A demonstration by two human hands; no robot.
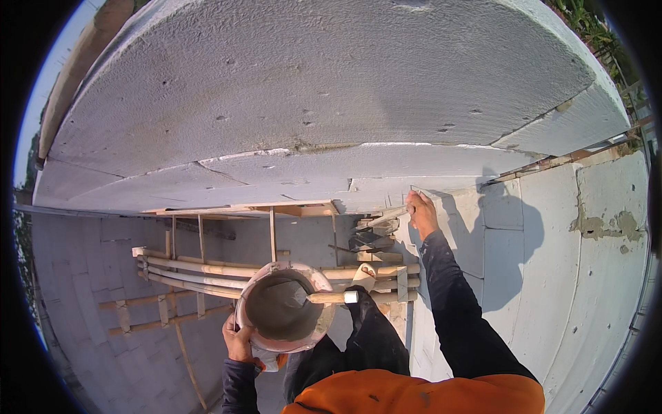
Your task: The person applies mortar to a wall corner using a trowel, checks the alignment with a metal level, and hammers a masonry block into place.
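Observation:
My left hand point(239, 339) grips the near left side of a pinkish round bucket point(323, 279), fingers closed at its rim. Grey wet mortar point(276, 314) lies inside. A trowel point(331, 297) rests in the bucket, its blade partly in the mortar and its pale wooden handle, with a white end, sticking out over the right rim. My right hand point(422, 212) is raised at the white block wall point(414, 165), near the corner with the right-hand wall. Its fingers are closed; a thin edge shows by the fingertips, but what they hold cannot be made out.
Bamboo poles point(193, 269) of a scaffold run below the bucket, around my dark-trousered legs. A wooden frame point(272, 231) stands against the wall. The block wall point(552, 276) at right carries my shadow and a patch of grey mortar point(607, 225). More block wall point(76, 276) stands at left.

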